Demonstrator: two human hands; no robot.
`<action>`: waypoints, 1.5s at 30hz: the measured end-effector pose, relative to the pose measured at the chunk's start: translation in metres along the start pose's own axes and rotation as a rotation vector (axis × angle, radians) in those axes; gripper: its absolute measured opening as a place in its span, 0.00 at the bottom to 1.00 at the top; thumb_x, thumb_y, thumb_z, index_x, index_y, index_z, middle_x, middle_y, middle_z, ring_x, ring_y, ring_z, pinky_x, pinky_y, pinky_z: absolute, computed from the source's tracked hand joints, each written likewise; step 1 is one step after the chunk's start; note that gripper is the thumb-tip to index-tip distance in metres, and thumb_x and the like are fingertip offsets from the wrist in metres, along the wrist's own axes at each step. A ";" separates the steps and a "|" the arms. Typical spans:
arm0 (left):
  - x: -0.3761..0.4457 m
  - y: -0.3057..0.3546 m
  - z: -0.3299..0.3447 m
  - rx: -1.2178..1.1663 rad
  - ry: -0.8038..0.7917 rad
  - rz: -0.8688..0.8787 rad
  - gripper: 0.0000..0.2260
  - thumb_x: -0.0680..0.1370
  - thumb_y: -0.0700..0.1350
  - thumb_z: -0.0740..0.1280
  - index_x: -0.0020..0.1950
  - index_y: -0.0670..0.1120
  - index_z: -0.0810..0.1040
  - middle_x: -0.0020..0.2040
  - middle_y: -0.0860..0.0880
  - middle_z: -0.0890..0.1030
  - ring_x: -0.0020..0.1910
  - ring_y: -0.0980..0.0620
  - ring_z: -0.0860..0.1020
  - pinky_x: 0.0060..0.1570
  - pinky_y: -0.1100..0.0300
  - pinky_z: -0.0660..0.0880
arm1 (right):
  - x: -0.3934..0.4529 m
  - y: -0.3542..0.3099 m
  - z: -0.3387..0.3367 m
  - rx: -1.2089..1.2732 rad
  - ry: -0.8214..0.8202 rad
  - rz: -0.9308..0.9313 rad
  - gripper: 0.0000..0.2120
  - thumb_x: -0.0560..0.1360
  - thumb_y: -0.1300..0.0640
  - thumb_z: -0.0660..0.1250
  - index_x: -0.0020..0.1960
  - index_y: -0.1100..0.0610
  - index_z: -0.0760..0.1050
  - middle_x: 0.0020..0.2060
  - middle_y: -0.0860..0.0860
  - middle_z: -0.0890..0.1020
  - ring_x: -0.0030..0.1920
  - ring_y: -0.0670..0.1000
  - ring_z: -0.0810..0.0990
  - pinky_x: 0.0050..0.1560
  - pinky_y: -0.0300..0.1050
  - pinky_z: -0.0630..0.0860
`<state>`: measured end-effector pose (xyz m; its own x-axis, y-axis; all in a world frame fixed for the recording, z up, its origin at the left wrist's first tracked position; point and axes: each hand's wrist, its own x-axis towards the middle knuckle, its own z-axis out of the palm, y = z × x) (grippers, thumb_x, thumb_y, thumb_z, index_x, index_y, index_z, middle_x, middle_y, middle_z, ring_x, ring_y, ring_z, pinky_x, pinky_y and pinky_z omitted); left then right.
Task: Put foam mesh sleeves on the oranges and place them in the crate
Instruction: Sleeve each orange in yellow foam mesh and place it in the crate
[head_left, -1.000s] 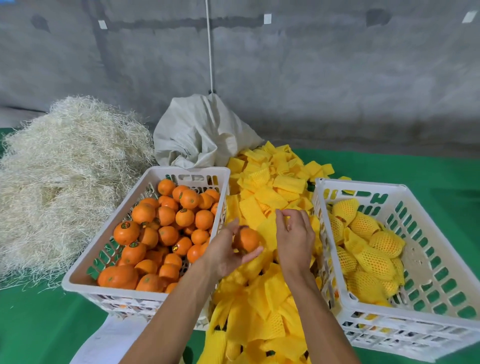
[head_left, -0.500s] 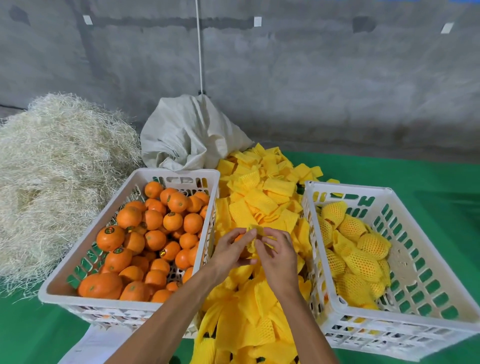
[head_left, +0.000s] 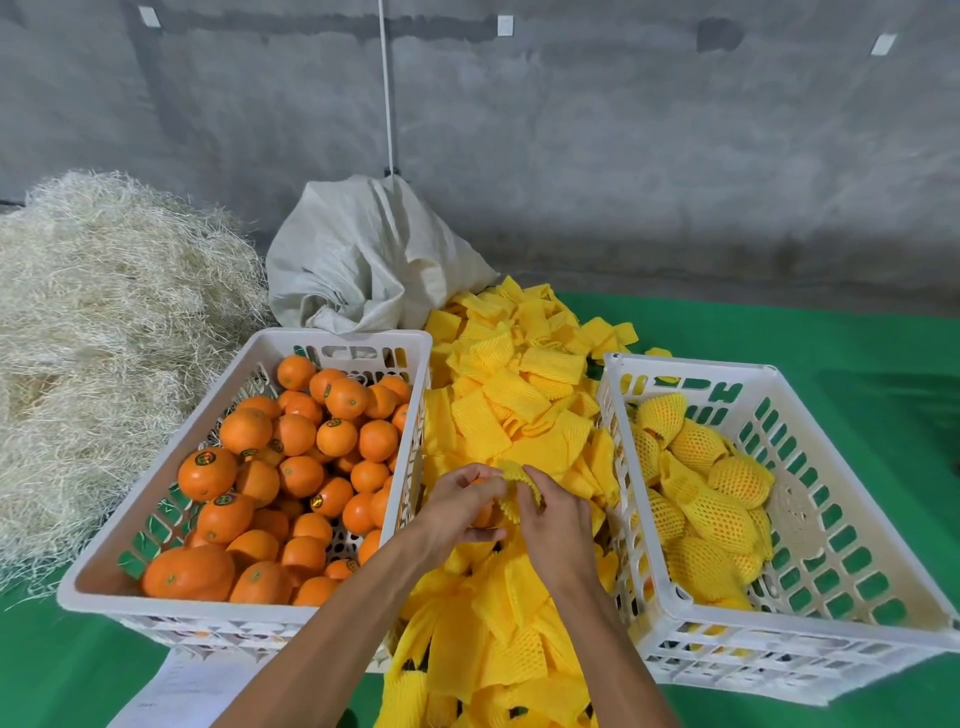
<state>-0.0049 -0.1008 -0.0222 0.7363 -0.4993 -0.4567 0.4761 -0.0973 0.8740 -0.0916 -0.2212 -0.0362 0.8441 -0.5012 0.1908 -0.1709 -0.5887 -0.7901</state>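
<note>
1. Between the two white crates, over the heap of loose yellow sleeves (head_left: 511, 415), both hands meet on one orange (head_left: 483, 512).
2. Left hand (head_left: 460, 506): its grip is curled round the orange, of which only slivers of peel show between the fingers.
3. Right hand (head_left: 550, 514): its grip pinches a yellow foam mesh sleeve (head_left: 517, 480) just at the top of the orange; the sleeve's ruffled edge touches the fruit, but how far it covers it cannot be told.
4. Left crate (head_left: 332, 340) holds a pile of bare oranges (head_left: 296, 467), several with small dark stickers.
5. Right crate (head_left: 691, 364) holds sleeved oranges (head_left: 717, 514), lying against its nearer left wall; part of its perforated floor shows on the right.
6. Both crates stand on a bench covered in green cloth (head_left: 857, 343).
7. Behind the left crate sit a slumped grey-white woven sack (head_left: 363, 260) and, further left, a mound of pale straw-like shavings (head_left: 104, 322), against a grey concrete wall (head_left: 623, 156).
8. A white paper sheet (head_left: 182, 691) lies at the near edge beneath the left forearm.
</note>
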 end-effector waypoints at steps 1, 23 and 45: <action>0.001 -0.002 0.001 0.018 0.014 -0.006 0.06 0.75 0.45 0.76 0.48 0.46 0.81 0.46 0.46 0.73 0.44 0.49 0.74 0.44 0.49 0.84 | -0.001 -0.003 0.001 -0.056 0.033 -0.035 0.19 0.84 0.53 0.63 0.73 0.54 0.74 0.40 0.50 0.83 0.34 0.42 0.70 0.36 0.33 0.66; 0.003 0.007 -0.007 -0.307 -0.110 -0.082 0.10 0.76 0.39 0.73 0.57 0.39 0.87 0.59 0.41 0.86 0.55 0.45 0.86 0.50 0.54 0.83 | 0.008 -0.012 -0.016 1.212 -0.034 0.798 0.14 0.79 0.51 0.70 0.59 0.60 0.81 0.53 0.57 0.87 0.51 0.54 0.87 0.41 0.45 0.82; -0.005 0.003 0.007 -0.548 -0.477 -0.157 0.22 0.82 0.46 0.61 0.74 0.36 0.71 0.73 0.35 0.75 0.67 0.38 0.77 0.65 0.45 0.77 | 0.011 0.006 -0.018 1.155 0.134 0.874 0.13 0.84 0.54 0.62 0.66 0.58 0.75 0.60 0.56 0.80 0.54 0.56 0.81 0.43 0.50 0.77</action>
<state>-0.0108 -0.1045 -0.0158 0.4105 -0.8465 -0.3390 0.8220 0.1826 0.5394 -0.0928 -0.2413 -0.0280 0.6233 -0.5174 -0.5863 -0.0448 0.7250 -0.6873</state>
